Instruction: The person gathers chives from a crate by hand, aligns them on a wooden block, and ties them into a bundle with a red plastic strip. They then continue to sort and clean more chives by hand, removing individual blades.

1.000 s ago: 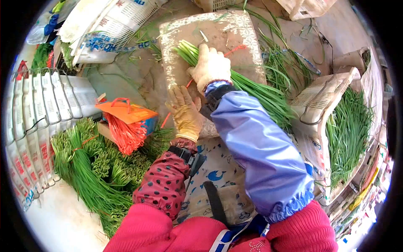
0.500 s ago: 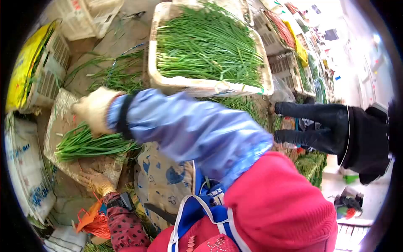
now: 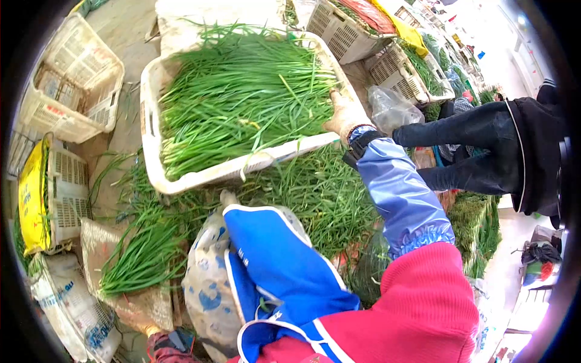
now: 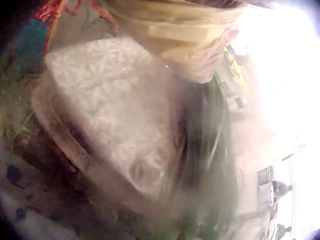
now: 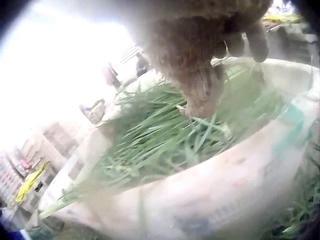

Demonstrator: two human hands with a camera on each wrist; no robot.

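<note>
My gloved right hand (image 3: 349, 115) reaches over the right end of a white plastic crate (image 3: 266, 158) heaped with long green chives (image 3: 242, 91). In the right wrist view its fingers (image 5: 202, 95) extend downward, right at the chives, and nothing shows gripped in them. To the lower left, a loose bunch of chives (image 3: 139, 257) lies on a worn, pale-patterned board (image 3: 94, 242). My left hand (image 3: 136, 317), in a yellowish glove, rests at the near edge of that board with its fingers relaxed. The left wrist view shows the glove (image 4: 185, 35) above the board, its fingertips hidden.
Loose greens (image 3: 321, 199) cover the floor below the crate. An empty crate (image 3: 72, 78) and one with a yellow bag (image 3: 35, 199) stand left. A person in dark trousers (image 3: 472, 133) is at the right, near a clear plastic bag (image 3: 393, 109).
My right hand has left the bunch on the board and swung right to the crate of chives. The head view has turned right. My left hand has stayed at the board.
</note>
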